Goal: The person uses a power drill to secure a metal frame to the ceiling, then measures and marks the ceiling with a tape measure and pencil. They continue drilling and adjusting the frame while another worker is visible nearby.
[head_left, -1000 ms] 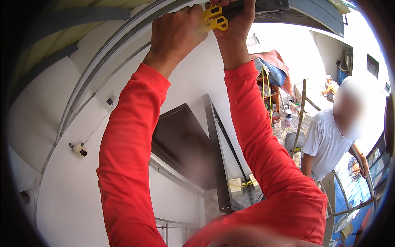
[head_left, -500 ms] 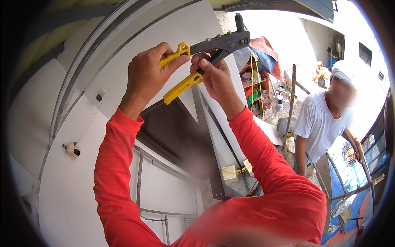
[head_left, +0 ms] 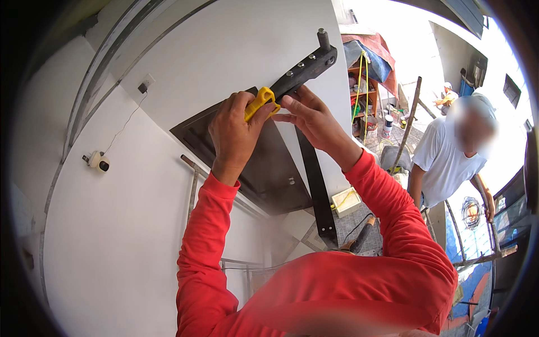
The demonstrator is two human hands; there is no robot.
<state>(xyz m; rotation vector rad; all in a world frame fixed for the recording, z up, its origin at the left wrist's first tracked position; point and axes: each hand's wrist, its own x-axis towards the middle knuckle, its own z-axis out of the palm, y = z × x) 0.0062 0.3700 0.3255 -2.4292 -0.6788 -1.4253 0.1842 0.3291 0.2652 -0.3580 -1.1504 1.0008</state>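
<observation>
Clasping a yellow grip [head_left: 255, 108] with the left hand [head_left: 229, 132], fingers wrapped around; bringing the right hand [head_left: 323, 124] up close beside it, thumb and fingers bent near where yellow meets black, with no way to tell how firmly pressed or whether gripping at all; between both hands, held up in the air before a white wall [head_left: 123, 224], a black hand riveter [head_left: 303, 72], tilted with the head up and to the right, nose [head_left: 323, 39] pointing upward; probably stiff, solid and fairly heavy toward the head, unlikely to break, smooth along the black body; best held by the yellow grips, likely the surer part, clear of the pivot; below and behind, a dark brown panel [head_left: 196, 133] and a long black bar [head_left: 315, 191] slanting down to the tiled floor [head_left: 359, 222], with a cream block [head_left: 346, 201] beside; on the wall to the left, a small white camera [head_left: 100, 162], wired to a black plug [head_left: 142, 88]; to the right, rough poles [head_left: 408, 123], an orange shelf [head_left: 371, 100] under a red and blue tarp [head_left: 376, 50]; nearer, a co-worker in a white shirt [head_left: 449, 175], leaning by a coil of wire [head_left: 471, 212]
</observation>
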